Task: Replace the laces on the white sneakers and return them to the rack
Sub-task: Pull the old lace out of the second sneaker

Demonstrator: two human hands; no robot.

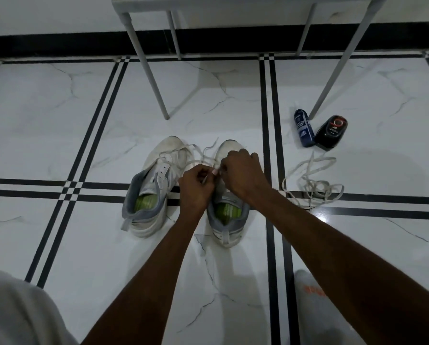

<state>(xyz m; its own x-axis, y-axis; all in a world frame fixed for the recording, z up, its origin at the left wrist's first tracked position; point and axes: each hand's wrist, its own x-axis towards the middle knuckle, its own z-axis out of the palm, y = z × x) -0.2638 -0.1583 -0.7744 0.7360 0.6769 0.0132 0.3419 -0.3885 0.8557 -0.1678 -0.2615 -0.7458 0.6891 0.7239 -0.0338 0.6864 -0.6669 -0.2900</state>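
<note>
Two white sneakers are set side by side on the tiled floor, toes pointed away from the person, long axes running straight ahead. The right sneaker (pixel 227 195) is worked on: both hands are brought together over its tongue, nearly touching. A lace (pixel 208 155) is pinched by the curled fingers of the left hand (pixel 196 188); the right hand (pixel 243 173) is curled at the eyelets, apparently on the same lace, grip partly hidden. The left sneaker (pixel 153 185) lies just beside, loosely laced. A loose lace (pixel 310 183) is heaped to the right, nearer the right arm. Rack legs (pixel 156 78) stand beyond; threading is judged unfinished
</note>
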